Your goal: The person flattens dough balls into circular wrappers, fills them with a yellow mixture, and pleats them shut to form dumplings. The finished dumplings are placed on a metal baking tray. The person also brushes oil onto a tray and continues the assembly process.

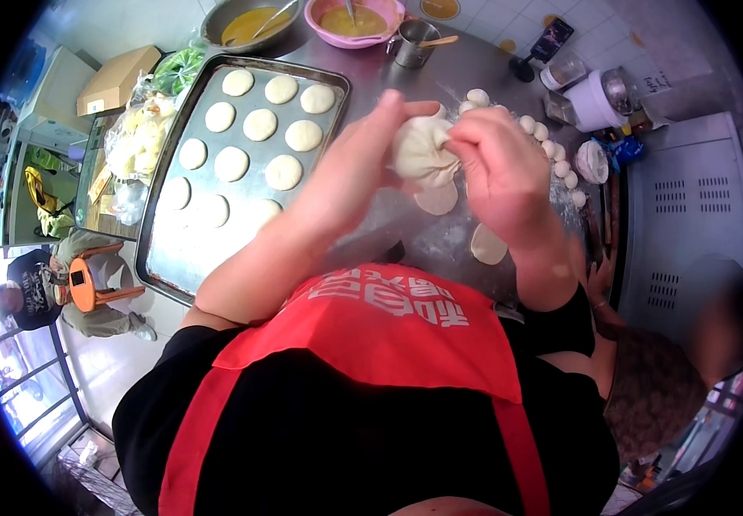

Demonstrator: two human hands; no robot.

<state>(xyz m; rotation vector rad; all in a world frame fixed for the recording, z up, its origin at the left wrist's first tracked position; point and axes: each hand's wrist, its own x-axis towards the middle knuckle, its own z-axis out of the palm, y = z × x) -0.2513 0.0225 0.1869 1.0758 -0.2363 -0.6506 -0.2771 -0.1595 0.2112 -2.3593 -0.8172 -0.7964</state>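
A piece of pleated dough (pixel 424 151), gathered towards its right side, rests in my left hand (pixel 371 155), which cups it from the left and below. The fingertips of my right hand (pixel 497 161) pinch the gathered edge. Beneath the hands, a flat dough round (pixel 439 197) lies on the steel worktop (pixel 371 235), and another flattened dough piece (pixel 489 245) is nearer my body. Small dough balls (pixel 548 148) sit in a loose group past my right hand. On the left, a dark baking tray (pixel 145 258) holds several flat dough discs (pixel 260 124) in rows.
At the back stand a metal bowl (pixel 213 29) and a pink bowl (pixel 319 29) of yellow liquid, plus a metal cup (pixel 413 55). A phone on a stand (pixel 552 39) is at back right. One person (pixel 655 380) is close on my right; another (pixel 36 284) sits at far left.
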